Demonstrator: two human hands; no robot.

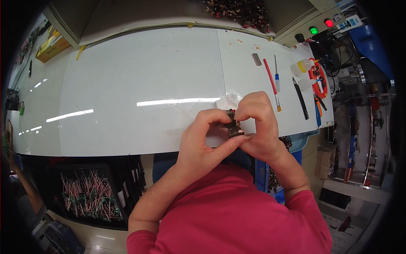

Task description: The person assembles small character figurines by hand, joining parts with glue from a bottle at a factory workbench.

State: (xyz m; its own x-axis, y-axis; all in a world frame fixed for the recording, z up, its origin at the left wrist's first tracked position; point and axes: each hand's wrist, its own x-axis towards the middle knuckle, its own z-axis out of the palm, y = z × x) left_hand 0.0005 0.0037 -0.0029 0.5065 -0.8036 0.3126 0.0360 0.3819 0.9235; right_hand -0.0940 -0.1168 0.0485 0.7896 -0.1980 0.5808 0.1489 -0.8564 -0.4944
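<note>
Here, at the near edge of the white worktable, a person in a red top is working with both hands pressed close together. The left hand is curling its fingers narrowly around a small dark part, with the thumb reaching across beneath it. The right hand is bending over the same part from the other side, its fingertips pinching the top of it. So the part is sitting between the two hands, just above the table's front edge, and most of it is hidden by the fingers; what it is exactly I cannot tell.

To the right of the hands, tools are lying on the table: a red rod, a small blue-handled screwdriver, a black tool, and a white squeeze bottle with a yellow cap beside an orange-handled tool. A small grey block is resting farther back. A heap of dark pieces is piling up on the shelf behind the table. Below the table on the left, a black tray of red-wired parts is standing, and a blue bin is showing under the right forearm.
</note>
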